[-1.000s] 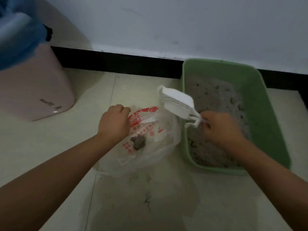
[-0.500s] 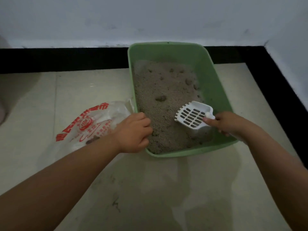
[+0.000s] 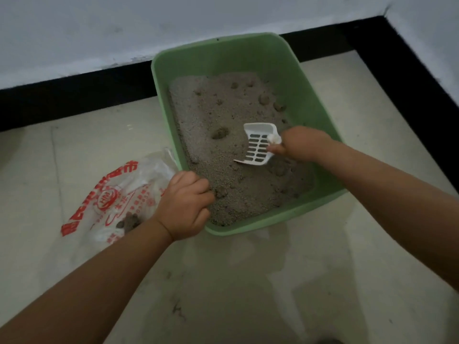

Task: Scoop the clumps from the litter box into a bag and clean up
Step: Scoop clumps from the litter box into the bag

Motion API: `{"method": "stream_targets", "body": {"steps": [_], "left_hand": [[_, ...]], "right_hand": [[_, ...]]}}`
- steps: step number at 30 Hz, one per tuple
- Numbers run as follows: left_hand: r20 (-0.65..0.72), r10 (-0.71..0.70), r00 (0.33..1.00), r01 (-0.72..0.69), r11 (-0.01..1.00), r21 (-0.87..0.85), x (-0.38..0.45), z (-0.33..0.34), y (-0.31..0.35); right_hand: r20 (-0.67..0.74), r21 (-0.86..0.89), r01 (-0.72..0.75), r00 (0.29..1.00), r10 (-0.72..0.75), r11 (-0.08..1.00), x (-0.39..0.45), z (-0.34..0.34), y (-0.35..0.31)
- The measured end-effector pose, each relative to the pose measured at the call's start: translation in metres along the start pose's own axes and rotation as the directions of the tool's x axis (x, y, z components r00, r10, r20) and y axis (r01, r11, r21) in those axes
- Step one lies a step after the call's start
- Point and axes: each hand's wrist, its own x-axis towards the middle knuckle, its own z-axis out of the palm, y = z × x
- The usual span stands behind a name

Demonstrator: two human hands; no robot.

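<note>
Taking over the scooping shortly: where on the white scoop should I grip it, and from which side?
Grip the scoop by its handle end, where the right hand holds it now, coming from the right side of the litter box. The slotted blade points left and down into the litter, so that end must stay free. The left hand holds the bag by the box's left wall.

Two bare forearms reach forward, hands apart.
The left hand (image 3: 186, 204) is curled into a loose fist, knuckles up; the right hand (image 3: 301, 144) is closed around a handle, wrist bent inward.
</note>
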Motion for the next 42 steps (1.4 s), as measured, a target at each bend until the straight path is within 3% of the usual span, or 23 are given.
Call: {"method": "stream_targets", "body": {"steps": [13,24,28,32,38,42], "left_hand": [[0.025,-0.019,0.999,0.018,0.999,0.043,0.001,-0.001,0.001],[0.016,-0.018,1.0,0.017,0.997,0.082,0.001,-0.001,0.001],[0.017,-0.015,1.0,0.013,0.996,0.083,0.002,-0.002,0.002],[0.01,-0.014,1.0,0.014,0.997,0.078,0.002,-0.002,0.003],[-0.003,-0.012,1.0,0.012,0.995,0.095,0.002,-0.003,0.004],[-0.009,-0.005,1.0,0.006,0.993,0.115,0.001,-0.002,0.004]], "right_hand": [[-0.174,0.215,0.056,0.985,-0.018,0.975,0.063,0.027,-0.049],[-0.386,0.448,0.142,0.921,0.048,0.882,0.034,0.033,-0.005],[-0.36,0.437,0.121,0.932,0.05,0.891,0.015,0.034,0.005],[-0.364,0.535,0.151,0.929,0.065,0.831,-0.002,0.035,0.003],[-0.286,0.547,0.084,0.954,0.091,0.833,-0.013,0.042,0.001],[-0.315,0.502,0.047,0.94,0.132,0.864,-0.011,0.038,0.002]]}}
